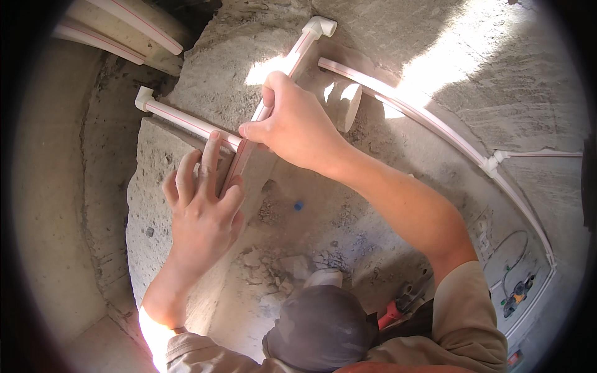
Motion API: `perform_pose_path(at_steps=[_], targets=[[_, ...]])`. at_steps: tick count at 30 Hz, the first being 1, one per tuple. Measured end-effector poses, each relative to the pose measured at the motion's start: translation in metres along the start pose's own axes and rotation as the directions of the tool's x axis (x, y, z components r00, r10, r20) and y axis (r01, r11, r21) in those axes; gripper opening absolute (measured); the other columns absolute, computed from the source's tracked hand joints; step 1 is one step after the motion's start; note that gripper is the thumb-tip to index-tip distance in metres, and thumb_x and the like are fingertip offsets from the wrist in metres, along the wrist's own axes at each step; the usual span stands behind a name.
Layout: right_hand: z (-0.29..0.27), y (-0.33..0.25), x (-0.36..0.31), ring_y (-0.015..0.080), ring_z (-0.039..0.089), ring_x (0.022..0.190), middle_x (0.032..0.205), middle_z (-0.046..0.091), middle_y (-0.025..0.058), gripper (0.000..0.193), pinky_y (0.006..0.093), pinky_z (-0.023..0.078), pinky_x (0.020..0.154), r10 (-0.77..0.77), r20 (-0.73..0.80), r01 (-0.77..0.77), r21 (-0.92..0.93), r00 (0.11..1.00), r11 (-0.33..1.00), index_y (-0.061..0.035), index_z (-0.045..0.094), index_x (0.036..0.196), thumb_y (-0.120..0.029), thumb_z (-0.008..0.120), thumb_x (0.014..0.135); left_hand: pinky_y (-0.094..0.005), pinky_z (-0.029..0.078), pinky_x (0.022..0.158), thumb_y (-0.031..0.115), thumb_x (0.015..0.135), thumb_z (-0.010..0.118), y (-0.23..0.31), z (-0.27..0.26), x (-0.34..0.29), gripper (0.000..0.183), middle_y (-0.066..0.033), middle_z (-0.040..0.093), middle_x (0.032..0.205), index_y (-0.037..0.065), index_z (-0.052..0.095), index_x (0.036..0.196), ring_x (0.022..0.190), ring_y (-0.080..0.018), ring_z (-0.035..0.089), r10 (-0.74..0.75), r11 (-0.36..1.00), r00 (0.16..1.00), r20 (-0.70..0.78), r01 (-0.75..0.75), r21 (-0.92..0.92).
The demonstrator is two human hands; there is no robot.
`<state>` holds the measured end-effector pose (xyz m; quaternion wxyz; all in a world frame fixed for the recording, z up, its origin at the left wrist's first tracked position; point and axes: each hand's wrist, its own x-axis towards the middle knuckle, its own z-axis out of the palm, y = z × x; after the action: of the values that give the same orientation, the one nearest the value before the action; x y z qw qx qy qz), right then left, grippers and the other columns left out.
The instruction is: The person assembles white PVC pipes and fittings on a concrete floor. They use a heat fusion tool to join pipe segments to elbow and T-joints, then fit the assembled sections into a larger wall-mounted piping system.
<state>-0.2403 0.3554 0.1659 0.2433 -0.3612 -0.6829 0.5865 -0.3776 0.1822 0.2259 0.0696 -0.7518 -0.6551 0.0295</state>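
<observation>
My right hand (295, 124) pinches a long white pipe (301, 51) with a red stripe between thumb and fingers. This pipe slants, with a white elbow fitting (320, 26) on its far end. Its lower end runs in shadow between the thumb and index finger of my left hand (205, 208), which closes loosely around it. The left index fingertip also touches a shorter white striped pipe (186, 123), whose right end meets the long pipe's side. Another white elbow (144, 98) caps the short pipe's left end. My fingers hide part of where the pipes meet.
A rough concrete block (155, 186) lies under the pipes. More striped pipe (423, 115) with a tee fitting (495, 160) runs along the right. Rubble (267, 267), a small blue piece (298, 205), a red-handled tool (392, 314) and a yellow-black device (517, 297) lie about.
</observation>
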Motion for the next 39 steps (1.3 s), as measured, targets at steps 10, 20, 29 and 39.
perform_pose_path(at_steps=[10,20,29,39], targets=[[0.001,0.001,0.002,0.0208,0.071,0.074,0.079,0.069,0.0144,0.044,0.0362,0.055,0.067,-0.013,-0.013,0.012,-0.033,1.0,0.999,-0.0038,0.046,0.096,-0.019,0.086,0.083,-0.0567,0.035,0.108,0.006,0.07,0.08,0.0,-0.002,0.001,0.029,-0.0191,0.041,0.165,0.01,0.063,0.094,0.138,-0.043,0.045,0.0,1.0,1.0,0.013,0.0,-0.002],[0.009,0.004,-0.008,0.0314,0.072,0.07,0.076,0.066,0.0196,0.043,0.0417,0.056,0.064,0.02,-0.059,-0.012,0.135,0.998,0.991,0.0003,0.045,0.102,-0.01,0.08,0.08,-0.0565,0.031,0.115,0.001,0.07,0.072,0.002,0.001,-0.011,0.04,-0.0147,0.038,0.168,0.011,0.067,0.109,0.146,-0.0418,0.04,0.005,1.0,1.0,0.023,-0.005,0.006],[-0.045,0.004,-0.142,0.0177,0.073,0.075,0.085,0.066,0.0116,0.041,0.0302,0.058,0.061,0.131,-0.075,-0.082,0.459,0.989,0.885,-0.0017,0.04,0.102,0.001,0.078,0.088,-0.0473,0.046,0.108,0.017,0.092,0.077,0.092,-0.013,-0.039,0.067,-0.0273,0.047,0.154,-0.002,0.045,0.148,0.133,-0.0401,0.054,-0.141,0.747,0.987,-0.071,0.059,-0.662],[-0.138,-0.012,-0.288,0.0175,0.075,0.091,0.095,0.063,0.01,0.04,0.0298,0.063,0.072,-0.008,-0.407,0.148,0.313,0.914,0.938,0.0041,0.041,0.115,0.006,0.074,0.092,-0.0262,0.046,0.054,0.028,0.108,0.063,0.226,-0.035,0.025,0.03,-0.0055,0.069,0.079,0.001,0.068,0.097,0.059,-0.0106,0.061,0.122,-0.233,0.9,0.417,0.435,-0.87]])
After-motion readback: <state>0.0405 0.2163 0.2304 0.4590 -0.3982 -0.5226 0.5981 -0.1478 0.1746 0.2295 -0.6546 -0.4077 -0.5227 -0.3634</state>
